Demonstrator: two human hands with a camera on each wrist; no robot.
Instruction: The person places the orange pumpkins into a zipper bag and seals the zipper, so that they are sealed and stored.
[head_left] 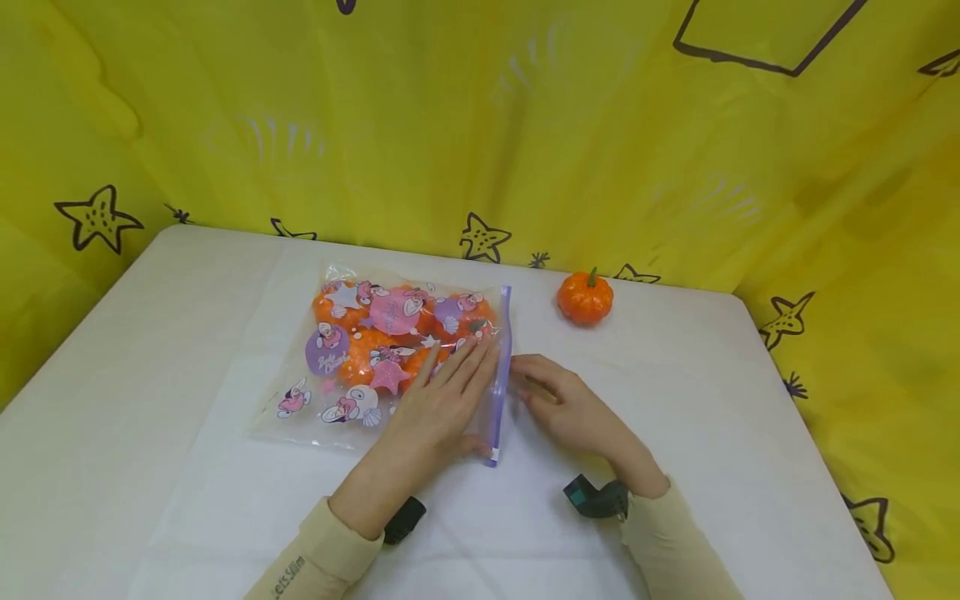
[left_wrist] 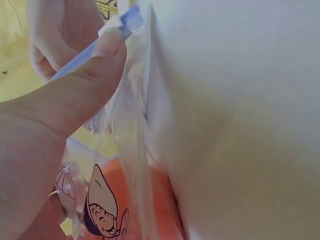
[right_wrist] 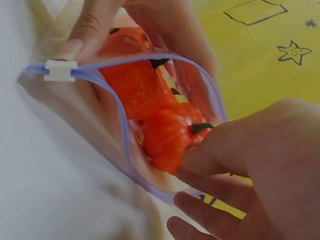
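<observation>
A clear zip bag (head_left: 328, 346) with cartoon prints lies on the table, holding several small orange pumpkins (right_wrist: 167, 137). My left hand (head_left: 442, 408) rests across its top with fingers extended. The thumb touches the purple zip edge beside the white slider (right_wrist: 61, 71). In the right wrist view the bag's mouth gapes, with a green-stemmed pumpkin just inside. My right hand (head_left: 573, 412) is at that mouth, its fingers loosely bent near this pumpkin. Nothing visible is held in it; whether a fingertip touches the pumpkin is unclear.
One pumpkin (head_left: 585, 298) sits on the white table (head_left: 675, 375), right of the bag near the back edge. A yellow patterned curtain (head_left: 420, 125) hangs behind. Dark wrist devices (head_left: 597, 497) show at both sleeves.
</observation>
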